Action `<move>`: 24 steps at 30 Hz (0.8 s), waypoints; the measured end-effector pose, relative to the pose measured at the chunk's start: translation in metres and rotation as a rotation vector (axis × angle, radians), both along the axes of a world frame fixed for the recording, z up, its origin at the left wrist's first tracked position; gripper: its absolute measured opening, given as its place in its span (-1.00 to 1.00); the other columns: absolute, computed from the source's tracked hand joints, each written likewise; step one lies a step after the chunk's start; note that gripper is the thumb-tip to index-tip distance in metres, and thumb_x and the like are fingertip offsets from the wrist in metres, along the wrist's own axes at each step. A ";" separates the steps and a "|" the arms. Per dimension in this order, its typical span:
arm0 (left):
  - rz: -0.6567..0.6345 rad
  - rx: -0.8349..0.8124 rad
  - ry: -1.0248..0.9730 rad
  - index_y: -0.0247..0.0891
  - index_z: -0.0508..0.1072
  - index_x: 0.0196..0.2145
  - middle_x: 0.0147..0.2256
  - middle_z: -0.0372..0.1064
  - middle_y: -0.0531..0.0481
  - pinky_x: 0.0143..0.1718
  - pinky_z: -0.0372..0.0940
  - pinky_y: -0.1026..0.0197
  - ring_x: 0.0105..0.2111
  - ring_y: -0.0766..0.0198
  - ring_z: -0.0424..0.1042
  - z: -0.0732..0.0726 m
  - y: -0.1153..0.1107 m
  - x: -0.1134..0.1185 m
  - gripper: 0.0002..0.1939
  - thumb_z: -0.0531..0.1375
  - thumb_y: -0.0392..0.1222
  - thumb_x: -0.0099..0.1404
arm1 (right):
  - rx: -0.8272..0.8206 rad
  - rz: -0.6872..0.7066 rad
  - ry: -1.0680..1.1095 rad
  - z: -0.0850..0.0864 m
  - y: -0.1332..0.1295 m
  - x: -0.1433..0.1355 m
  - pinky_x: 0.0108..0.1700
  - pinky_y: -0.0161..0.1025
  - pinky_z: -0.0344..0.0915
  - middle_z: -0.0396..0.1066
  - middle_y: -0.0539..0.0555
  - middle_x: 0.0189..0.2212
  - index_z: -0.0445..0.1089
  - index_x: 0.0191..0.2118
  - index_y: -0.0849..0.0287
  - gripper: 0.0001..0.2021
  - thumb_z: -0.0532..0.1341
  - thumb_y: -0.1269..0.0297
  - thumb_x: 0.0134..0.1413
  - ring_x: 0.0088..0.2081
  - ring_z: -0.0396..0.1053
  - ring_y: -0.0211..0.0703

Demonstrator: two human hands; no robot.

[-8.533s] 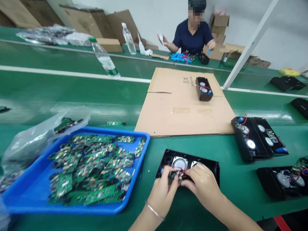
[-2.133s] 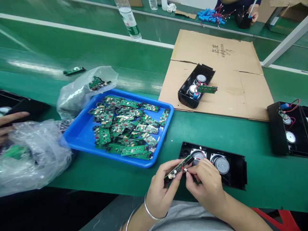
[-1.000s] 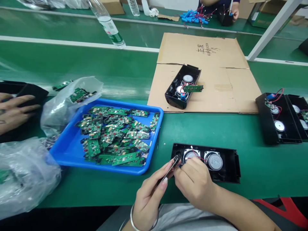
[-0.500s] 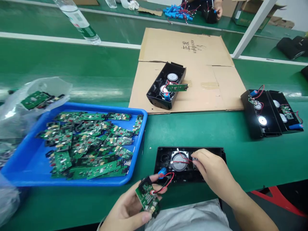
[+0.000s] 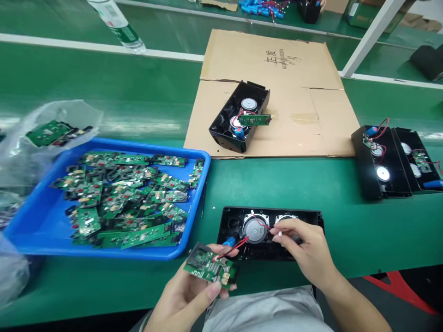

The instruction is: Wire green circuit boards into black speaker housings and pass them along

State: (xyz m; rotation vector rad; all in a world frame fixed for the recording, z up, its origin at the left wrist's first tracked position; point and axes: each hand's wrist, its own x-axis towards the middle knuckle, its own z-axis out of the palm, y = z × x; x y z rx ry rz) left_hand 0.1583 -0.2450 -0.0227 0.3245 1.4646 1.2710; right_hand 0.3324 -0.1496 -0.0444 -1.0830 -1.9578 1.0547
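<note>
My left hand (image 5: 183, 295), bottom centre, gripped a green circuit board (image 5: 209, 269) by its edges, held flat just above the belt w/ red wires (image 5: 238, 244) running up to the blue capacitor (image 5: 228, 241). My right hand (image 5: 304, 251) pinched a small white connector (image 5: 279, 234) betw. thumb & forefinger, over the black speaker housing (image 5: 235, 221) in front of me, next to its left speaker driver (image 5: 255, 228). Looked like the wiring step: plug in hand, not yet seated. Next move prob. needed the plug lined up w/ the board's socket, wires kept slack. Left of that sat the blue tray (image 5: 41, 226) heaped w/ boards, its corner close to my left wrist. Mid-frame, another housing (image 5: 224, 124) on the cardboard sheet (image 5: 311, 124); two more housings (image 5: 367, 161) at right edge. Water bottle (image 5: 119, 25) upper left. Top edge, a co-worker's hand (image 5: 322, 3) by blue parts.
</note>
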 end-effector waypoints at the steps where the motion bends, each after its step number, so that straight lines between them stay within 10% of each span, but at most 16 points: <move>1: 0.003 0.000 -0.006 -0.15 0.51 -0.35 -0.38 0.52 0.05 -0.58 0.40 0.35 -0.60 0.32 0.44 0.002 0.003 0.003 -0.64 0.40 0.01 -0.12 | -0.013 -0.007 0.011 0.000 0.001 0.004 -0.43 -0.43 0.37 0.50 -0.01 -0.45 0.42 -0.33 0.17 -0.90 0.15 0.42 0.13 -0.45 0.45 -0.30; 24: -0.242 0.151 0.505 -0.17 0.55 -0.22 -0.34 0.57 0.04 -0.43 0.46 0.36 -0.51 0.28 0.52 -0.021 0.017 0.027 -0.76 0.27 -0.21 0.09 | 0.213 0.148 -0.182 -0.008 -0.013 0.002 -0.41 -0.27 0.28 0.38 0.06 -0.51 0.37 -0.38 0.25 -0.79 0.03 0.44 0.21 -0.46 0.27 -0.23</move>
